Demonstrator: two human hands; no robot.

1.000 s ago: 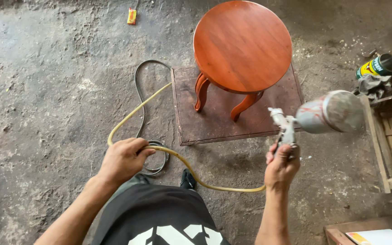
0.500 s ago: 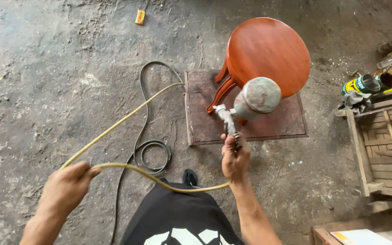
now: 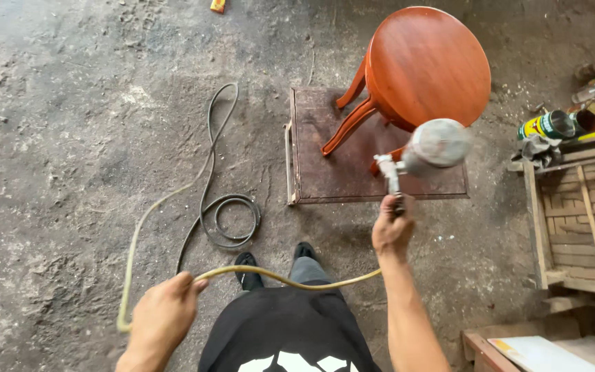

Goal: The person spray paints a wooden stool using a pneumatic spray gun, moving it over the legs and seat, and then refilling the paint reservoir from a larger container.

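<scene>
While the right hand [image 3: 392, 231] is clamped on the spray gun [image 3: 421, 153], its cup hangs over the board's [image 3: 325, 148] near edge, just beside the stool [image 3: 427, 63]. Left hand [image 3: 163, 313] has its fingers closed around the yellow hose [image 3: 290, 279], which loops back over bare floor [image 3: 56, 138] at left. A black cable [image 3: 225, 220] coils nearby; a crate [image 3: 583, 220] crowds the right.

Blurred spray gun cup [image 3: 436, 145]
</scene>
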